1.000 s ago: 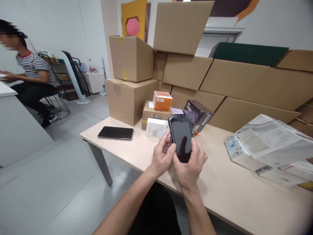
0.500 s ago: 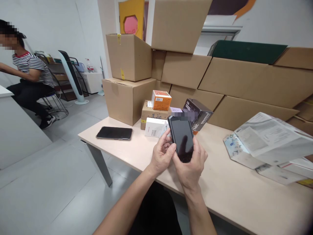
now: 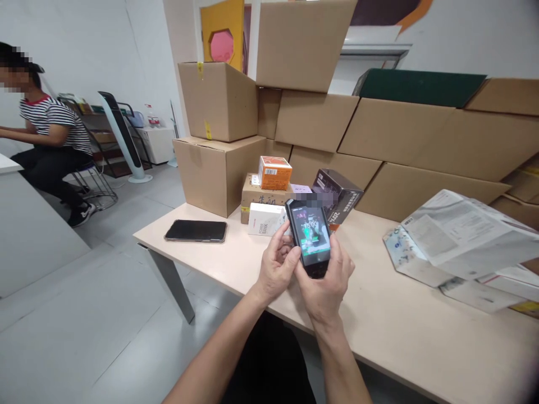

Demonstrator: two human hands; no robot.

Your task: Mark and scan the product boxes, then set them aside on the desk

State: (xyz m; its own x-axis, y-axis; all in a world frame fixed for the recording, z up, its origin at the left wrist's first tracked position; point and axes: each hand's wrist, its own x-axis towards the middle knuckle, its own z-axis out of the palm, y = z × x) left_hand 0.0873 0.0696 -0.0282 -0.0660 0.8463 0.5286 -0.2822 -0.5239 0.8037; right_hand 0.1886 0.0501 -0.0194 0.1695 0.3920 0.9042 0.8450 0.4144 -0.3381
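Observation:
A black smartphone (image 3: 311, 235) with its screen lit, showing a clock over a picture, is held upright and slightly tilted above the table's front edge. My left hand (image 3: 275, 264) is closed on its left side, thumb along the lower edge. Around the lower right corner wraps my right hand (image 3: 326, 278), fingers on the right edge. Just behind the phone stand a white power bank box (image 3: 264, 219) and a dark box (image 3: 337, 191). A second phone (image 3: 195, 230), screen dark, lies flat on the table to the left.
An orange box (image 3: 275, 173) sits on a small brown carton (image 3: 248, 196). Large cardboard boxes (image 3: 202, 174) are stacked along the table's back. Wrapped parcels (image 3: 458, 241) lie at the right on the table (image 3: 404, 325). A seated person (image 3: 53, 123) is at the far left.
The held phone's screen has gone from dark to lit, now showing a clock and a picture. Both hands keep nearly the same grip; the view has shifted slightly.

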